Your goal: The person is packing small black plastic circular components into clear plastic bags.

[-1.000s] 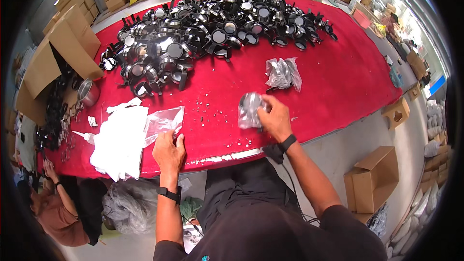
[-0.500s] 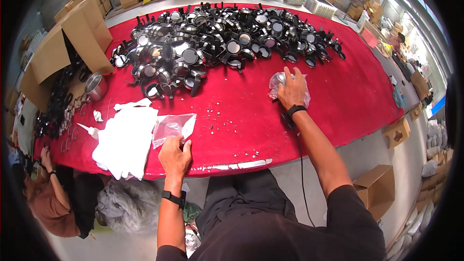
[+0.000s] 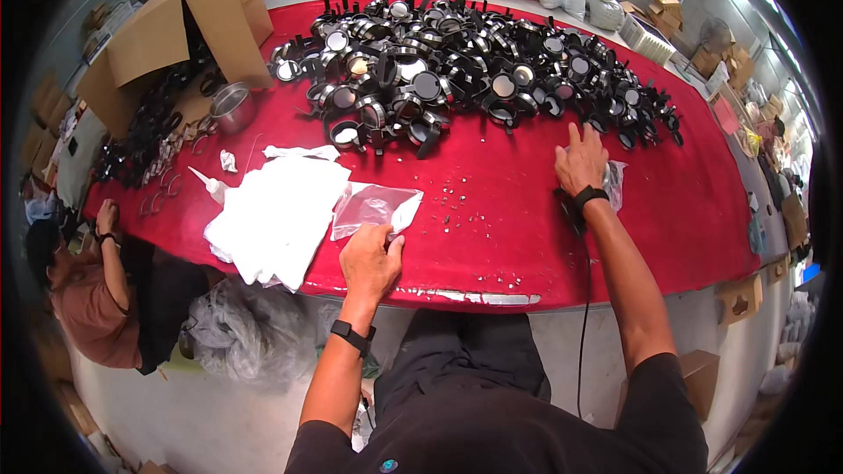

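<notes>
My left hand (image 3: 372, 262) rests near the table's front edge, fingers curled at the lower edge of a flat clear plastic bag (image 3: 373, 206). A white cloth (image 3: 283, 211) lies just left of that bag. Farther right, my right hand (image 3: 582, 162) reaches over the red tablecloth with its fingers stretched and apart. A crumpled clear plastic bag (image 3: 616, 186) shows beside and partly beneath it; its contents are hidden. Next to the right wrist lies a black device (image 3: 569, 210) with a cable running off the table edge.
Round metal-and-black clamp-like parts (image 3: 426, 88) form a big heap along the far side. A cardboard box (image 3: 224, 13), steel cup (image 3: 233, 107) and white nozzle bottle (image 3: 209, 184) stand or lie at left. Small chips (image 3: 457, 202) dot the cloth. Another person (image 3: 92, 298) sits at lower left.
The whole view has shifted, carrying the table contents rightward and upward. Less of the crumpled bag shows now, at the right side of my right hand. My left hand stays at the flat bag.
</notes>
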